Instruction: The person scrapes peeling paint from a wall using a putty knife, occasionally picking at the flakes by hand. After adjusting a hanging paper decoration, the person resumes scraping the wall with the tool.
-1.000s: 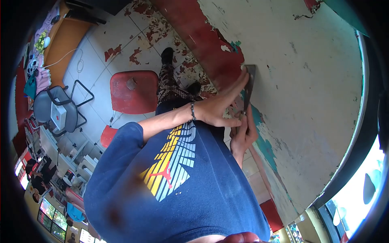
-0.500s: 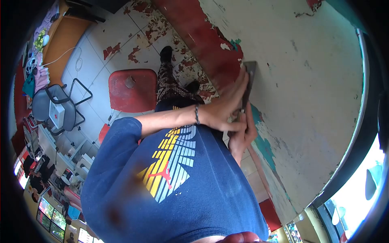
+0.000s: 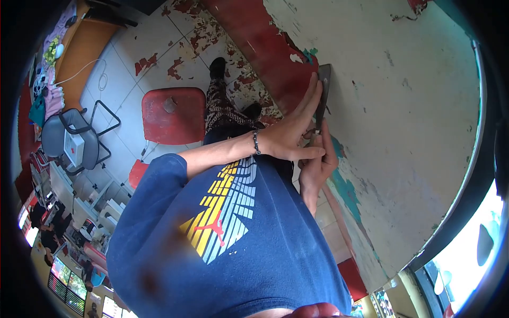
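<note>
The pale tiled floor (image 3: 126,95) bears a red chair (image 3: 174,117). From that chair, red and cream flakes (image 3: 204,37) scatter thickly from one to three o'clock, with larger red flakes (image 3: 146,64) at eleven; a looped cord (image 3: 103,80) lies at ten, a grey chair (image 3: 68,130) stands at nine and a black shoe (image 3: 217,68) at one.

Blue printed top (image 3: 286,233); dark bracelet (image 3: 256,143)

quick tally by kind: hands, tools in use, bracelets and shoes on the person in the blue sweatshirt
Hands: 2 (left hand, right hand)
Tools: 1 (scraper)
Bracelets: 1 (dark bracelet)
Shoes: 2 (dark shoes)
Total: 6
</note>
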